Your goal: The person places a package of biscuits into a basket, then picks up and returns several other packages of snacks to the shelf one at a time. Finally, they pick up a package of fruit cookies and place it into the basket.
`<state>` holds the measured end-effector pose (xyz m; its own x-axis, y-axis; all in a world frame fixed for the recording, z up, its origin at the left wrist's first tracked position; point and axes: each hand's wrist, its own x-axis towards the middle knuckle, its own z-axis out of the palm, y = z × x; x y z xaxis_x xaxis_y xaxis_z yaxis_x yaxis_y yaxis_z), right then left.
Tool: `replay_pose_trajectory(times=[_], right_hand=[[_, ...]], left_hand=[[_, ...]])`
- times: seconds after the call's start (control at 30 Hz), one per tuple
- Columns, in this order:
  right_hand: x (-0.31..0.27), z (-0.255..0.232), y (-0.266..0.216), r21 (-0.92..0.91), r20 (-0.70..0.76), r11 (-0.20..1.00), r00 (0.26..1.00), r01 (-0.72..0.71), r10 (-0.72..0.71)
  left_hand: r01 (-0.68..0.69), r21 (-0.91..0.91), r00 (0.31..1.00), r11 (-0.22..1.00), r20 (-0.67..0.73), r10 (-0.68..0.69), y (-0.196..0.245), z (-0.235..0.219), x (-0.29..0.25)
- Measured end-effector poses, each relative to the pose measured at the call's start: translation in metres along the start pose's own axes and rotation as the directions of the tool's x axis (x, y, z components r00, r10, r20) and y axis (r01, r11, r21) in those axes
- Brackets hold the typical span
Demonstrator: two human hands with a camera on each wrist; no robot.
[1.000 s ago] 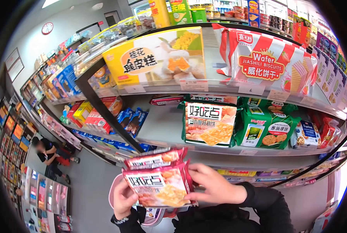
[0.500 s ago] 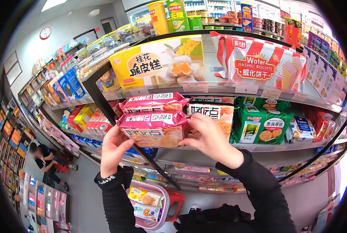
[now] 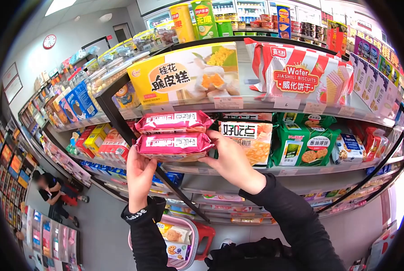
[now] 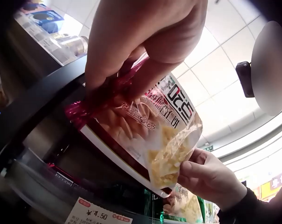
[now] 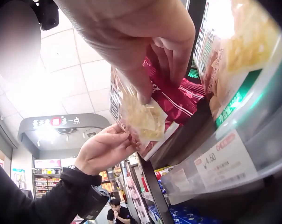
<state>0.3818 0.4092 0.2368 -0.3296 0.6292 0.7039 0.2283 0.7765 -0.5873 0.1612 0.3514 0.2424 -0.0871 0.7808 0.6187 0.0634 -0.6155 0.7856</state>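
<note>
Two red biscuit packs, a front one (image 3: pixel 175 145) and a rear one (image 3: pixel 172 121), are held one behind the other at the middle shelf, their red top sides turned up toward the head camera. My left hand (image 3: pixel 141 175) grips their left end, thumb on the near side. Gripping the right end is my right hand (image 3: pixel 234 159), with its thumb low on the front pack. In the left wrist view the pack's printed face (image 4: pixel 141 121) shows nuts and biscuits. Just right of my right hand stands a green-edged biscuit pack (image 3: pixel 251 140) on the shelf.
Above are a yellow cake box (image 3: pixel 184 74) and a wafer bag (image 3: pixel 301 72). Green cracker packs (image 3: pixel 306 144) stand to the right. A dark shelf post (image 3: pixel 114 113) rises at the left. Below, a pink basket (image 3: pixel 195 239) holds packaged snacks. A person (image 3: pixel 55 194) sits at far left.
Both hands have lifted the two packs from low over the basket up to the middle shelf. The packs have tipped, so their red tops now show instead of their printed fronts.
</note>
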Motion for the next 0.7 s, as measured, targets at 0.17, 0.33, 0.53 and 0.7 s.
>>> replay_pose_trajectory(times=[0.17,0.33,0.53,0.7], right_hand=[[0.001,-0.009,0.0,-0.396,-0.05,0.905,0.98,0.156,-0.192],[-0.004,-0.009,0.006,-0.439,-0.066,0.887,0.98,0.141,-0.188],[-0.001,-0.011,0.003,-0.512,-0.003,0.85,0.99,0.122,-0.144],[0.004,-0.01,-0.001,-0.515,-0.016,0.852,0.992,0.097,-0.122]], left_hand=[[0.013,0.066,1.0,0.998,-0.005,-0.012,-0.008,0.006,-0.005],[0.052,0.034,0.997,0.998,-0.054,-0.05,-0.028,0.014,-0.012],[0.056,0.021,0.992,0.998,-0.117,-0.054,-0.033,0.025,-0.001],[0.136,0.06,0.98,0.989,-0.153,-0.125,-0.063,0.022,0.01]])
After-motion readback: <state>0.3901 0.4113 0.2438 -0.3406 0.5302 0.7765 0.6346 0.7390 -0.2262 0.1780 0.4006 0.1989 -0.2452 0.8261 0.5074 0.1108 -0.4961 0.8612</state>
